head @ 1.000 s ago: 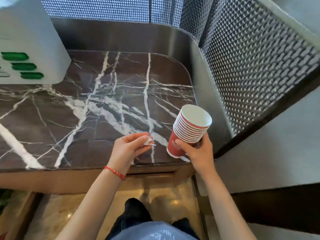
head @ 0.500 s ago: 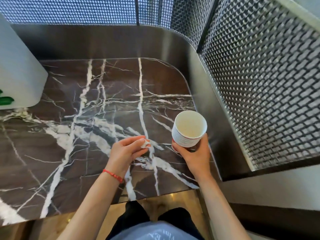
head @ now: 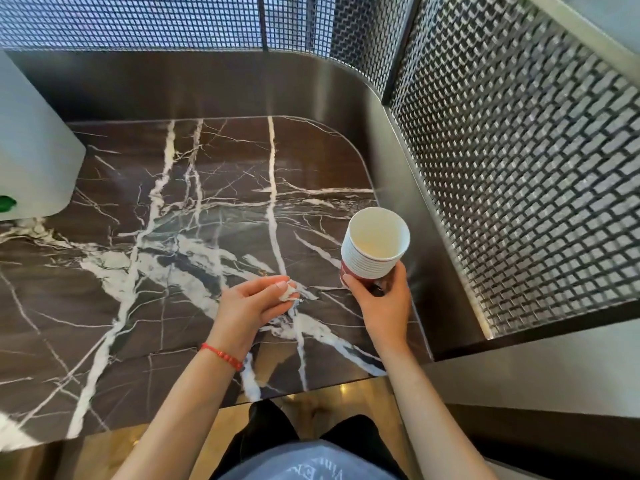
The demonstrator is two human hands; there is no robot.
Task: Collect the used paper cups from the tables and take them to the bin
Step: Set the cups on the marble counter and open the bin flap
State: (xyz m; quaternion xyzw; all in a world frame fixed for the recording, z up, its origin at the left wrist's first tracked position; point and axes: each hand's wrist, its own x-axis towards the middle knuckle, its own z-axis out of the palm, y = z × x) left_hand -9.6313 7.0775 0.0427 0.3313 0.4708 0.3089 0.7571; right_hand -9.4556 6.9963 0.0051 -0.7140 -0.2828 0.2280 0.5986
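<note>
My right hand (head: 384,303) grips a stack of several nested red paper cups (head: 372,251) from below, mouth up, over the right side of the dark marble table (head: 145,258). The top cup's white inside looks empty. My left hand (head: 252,303), with a red string bracelet at the wrist, pinches a small crumpled white scrap (head: 286,292) between thumb and fingertips, a little to the left of the cups and just above the tabletop.
A white box-shaped device (head: 31,161) with a green mark stands at the table's left. A curved metal wall (head: 398,150) topped with mesh screens (head: 519,168) encloses the back and right. My dark trousers show below the table's near edge.
The view has shifted over the table and the white device has slid left. The cup stack has tilted from leaning to mouth up. Both hands keep their hold.
</note>
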